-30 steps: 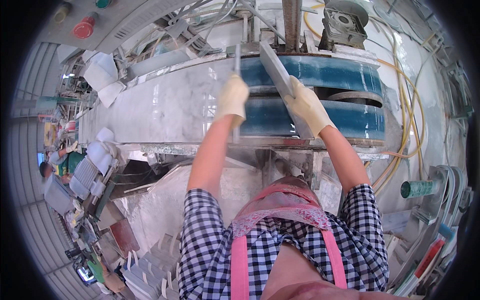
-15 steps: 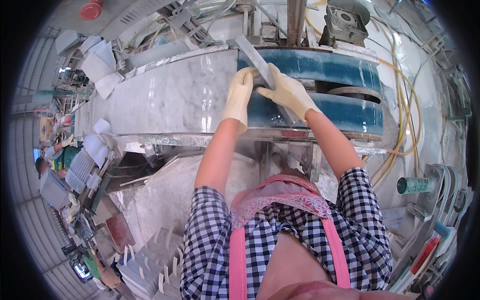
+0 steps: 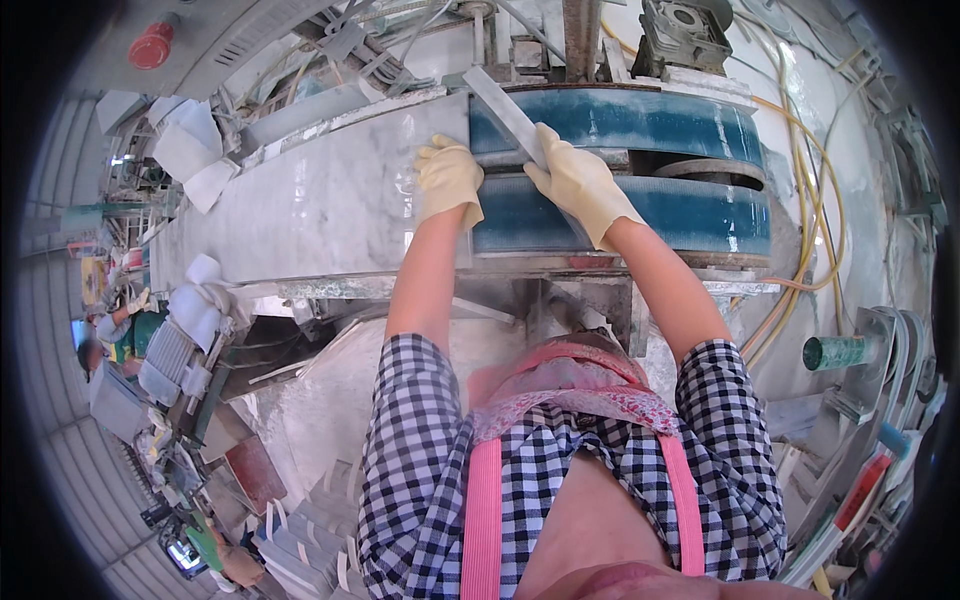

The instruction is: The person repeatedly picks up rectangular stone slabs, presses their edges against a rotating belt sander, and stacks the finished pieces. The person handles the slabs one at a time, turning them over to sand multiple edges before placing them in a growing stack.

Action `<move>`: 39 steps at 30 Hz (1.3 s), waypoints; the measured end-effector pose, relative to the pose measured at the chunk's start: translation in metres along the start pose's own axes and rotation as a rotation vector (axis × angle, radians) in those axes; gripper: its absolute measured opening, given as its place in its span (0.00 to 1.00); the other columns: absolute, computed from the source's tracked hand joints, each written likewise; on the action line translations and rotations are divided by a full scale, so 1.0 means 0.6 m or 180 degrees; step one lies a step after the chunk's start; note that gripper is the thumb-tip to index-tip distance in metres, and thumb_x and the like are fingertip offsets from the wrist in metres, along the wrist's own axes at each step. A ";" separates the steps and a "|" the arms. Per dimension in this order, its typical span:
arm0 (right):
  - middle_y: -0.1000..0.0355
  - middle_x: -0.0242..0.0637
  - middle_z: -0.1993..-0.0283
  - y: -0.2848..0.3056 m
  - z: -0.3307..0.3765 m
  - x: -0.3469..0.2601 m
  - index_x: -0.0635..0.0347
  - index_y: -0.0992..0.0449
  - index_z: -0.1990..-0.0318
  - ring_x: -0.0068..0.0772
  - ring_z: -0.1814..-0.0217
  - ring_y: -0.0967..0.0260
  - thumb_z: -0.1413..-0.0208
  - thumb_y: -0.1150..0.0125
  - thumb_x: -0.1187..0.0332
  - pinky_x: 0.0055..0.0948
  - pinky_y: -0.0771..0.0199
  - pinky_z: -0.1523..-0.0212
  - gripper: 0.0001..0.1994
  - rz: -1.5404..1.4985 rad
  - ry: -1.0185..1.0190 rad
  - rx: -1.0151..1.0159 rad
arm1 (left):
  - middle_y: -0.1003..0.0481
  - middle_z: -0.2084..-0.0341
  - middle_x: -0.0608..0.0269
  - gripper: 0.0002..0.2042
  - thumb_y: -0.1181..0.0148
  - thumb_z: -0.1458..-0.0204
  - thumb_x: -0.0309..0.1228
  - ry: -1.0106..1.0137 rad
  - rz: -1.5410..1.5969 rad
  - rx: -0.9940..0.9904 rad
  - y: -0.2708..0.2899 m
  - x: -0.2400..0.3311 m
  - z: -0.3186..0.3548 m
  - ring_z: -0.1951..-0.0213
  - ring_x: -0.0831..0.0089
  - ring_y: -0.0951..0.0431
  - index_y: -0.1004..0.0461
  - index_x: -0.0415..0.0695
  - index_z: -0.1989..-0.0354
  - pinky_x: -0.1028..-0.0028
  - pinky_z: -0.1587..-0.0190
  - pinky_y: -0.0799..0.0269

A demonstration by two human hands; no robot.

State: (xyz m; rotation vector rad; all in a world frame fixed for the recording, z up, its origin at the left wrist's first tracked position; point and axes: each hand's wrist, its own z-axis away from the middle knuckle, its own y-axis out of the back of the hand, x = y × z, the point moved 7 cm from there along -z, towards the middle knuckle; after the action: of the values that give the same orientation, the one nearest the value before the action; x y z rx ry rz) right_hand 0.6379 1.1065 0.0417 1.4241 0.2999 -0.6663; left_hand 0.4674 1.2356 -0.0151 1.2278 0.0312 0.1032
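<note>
My right hand [image 3: 582,182], in a cream rubber glove, grips a long flat grey strip [image 3: 503,112] by its edge, thumb on the near side. The strip lies slanted across two wet blue-green belts [image 3: 650,212], its far end reaching past the belts' far edge. My left hand [image 3: 449,180], gloved alike, rests on the right end of a wet, grey-veined white slab [image 3: 320,200]. Its fingers are bent but a little apart, with nothing seen in them. Between the belts runs a gap with a round wheel [image 3: 712,172] at its right end.
A motor [image 3: 684,38] stands beyond the belts. Yellow hoses [image 3: 815,215] hang to the right. White slab pieces [image 3: 190,150] lean at far left, near a red button [image 3: 153,45]. Grey slabs [image 3: 305,545] stand at lower left. Another person [image 3: 125,325] is at far left.
My left hand has moved left off the strip and onto the white slab, its fingers turning leftward. My right hand keeps its hold on the strip, which has hardly moved.
</note>
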 end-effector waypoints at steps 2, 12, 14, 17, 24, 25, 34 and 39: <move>0.22 0.55 0.54 0.000 -0.004 0.001 0.59 0.37 0.43 0.61 0.52 0.24 0.38 0.43 0.55 0.55 0.25 0.50 0.23 -0.0017 0.0089 0.0097 | 0.31 0.42 0.36 0.27 0.36 0.47 0.33 -0.0278 0.0143 0.0131 0.024 -0.003 0.005 0.43 0.40 0.28 0.33 0.37 0.39 0.54 0.44 0.27; 0.22 0.59 0.56 0.011 -0.010 0.010 0.63 0.33 0.46 0.65 0.56 0.24 0.35 0.49 0.49 0.55 0.24 0.54 0.24 -0.0104 0.0465 0.0595 | 0.22 0.70 0.42 0.16 0.47 0.46 0.30 -0.1099 0.3354 -0.0430 0.030 0.000 0.075 0.69 0.58 0.22 0.26 0.26 0.59 0.64 0.62 0.26; 0.22 0.59 0.56 0.017 -0.005 0.011 0.63 0.33 0.45 0.64 0.56 0.24 0.35 0.50 0.46 0.54 0.23 0.54 0.27 -0.0084 0.0490 0.0614 | 0.21 0.67 0.41 0.15 0.48 0.44 0.30 -0.1215 0.4568 -0.0730 -0.002 0.044 0.100 0.66 0.59 0.20 0.26 0.26 0.59 0.64 0.60 0.24; 0.22 0.60 0.57 0.021 -0.002 0.002 0.64 0.34 0.46 0.63 0.56 0.23 0.38 0.47 0.45 0.54 0.23 0.54 0.28 0.0112 0.0486 0.0442 | 0.21 0.66 0.43 0.14 0.48 0.42 0.30 -0.1173 0.5630 -0.1260 -0.016 0.055 0.094 0.62 0.53 0.19 0.24 0.30 0.57 0.58 0.56 0.24; 0.22 0.58 0.55 0.021 -0.013 -0.017 0.67 0.38 0.38 0.61 0.53 0.23 0.39 0.46 0.55 0.52 0.24 0.52 0.28 0.0184 -0.0262 -0.0066 | 0.24 0.49 0.51 0.36 0.33 0.50 0.49 -0.0836 -0.0273 0.1484 0.040 -0.114 -0.001 0.47 0.45 0.25 0.36 0.42 0.37 0.57 0.46 0.28; 0.22 0.56 0.55 0.023 -0.013 -0.019 0.67 0.37 0.42 0.61 0.53 0.23 0.39 0.47 0.58 0.52 0.23 0.52 0.24 0.0165 -0.0298 -0.0032 | 0.24 0.47 0.51 0.40 0.31 0.51 0.52 -0.0379 -0.0657 0.1358 0.037 -0.139 -0.019 0.45 0.45 0.26 0.38 0.44 0.34 0.60 0.43 0.29; 0.22 0.54 0.55 0.025 -0.009 -0.014 0.67 0.33 0.47 0.60 0.51 0.24 0.38 0.46 0.58 0.52 0.24 0.50 0.21 0.0117 -0.0230 0.0124 | 0.28 0.43 0.36 0.39 0.37 0.46 0.47 -0.0177 -0.0856 0.0115 0.003 -0.125 -0.097 0.39 0.44 0.28 0.42 0.32 0.34 0.57 0.37 0.33; 0.22 0.54 0.54 0.027 -0.015 -0.007 0.65 0.32 0.50 0.59 0.51 0.23 0.38 0.46 0.58 0.51 0.24 0.50 0.18 0.0045 -0.0065 0.0322 | 0.22 0.58 0.33 0.19 0.46 0.45 0.35 -0.0816 -0.0024 0.0403 0.058 -0.139 -0.111 0.52 0.42 0.20 0.28 0.35 0.49 0.56 0.50 0.25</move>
State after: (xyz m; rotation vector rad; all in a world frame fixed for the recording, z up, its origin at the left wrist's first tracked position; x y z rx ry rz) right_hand 0.6460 1.1166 0.0559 1.5135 0.2427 -0.6922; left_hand 0.3768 1.3019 -0.0072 1.3594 -0.1833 -0.0642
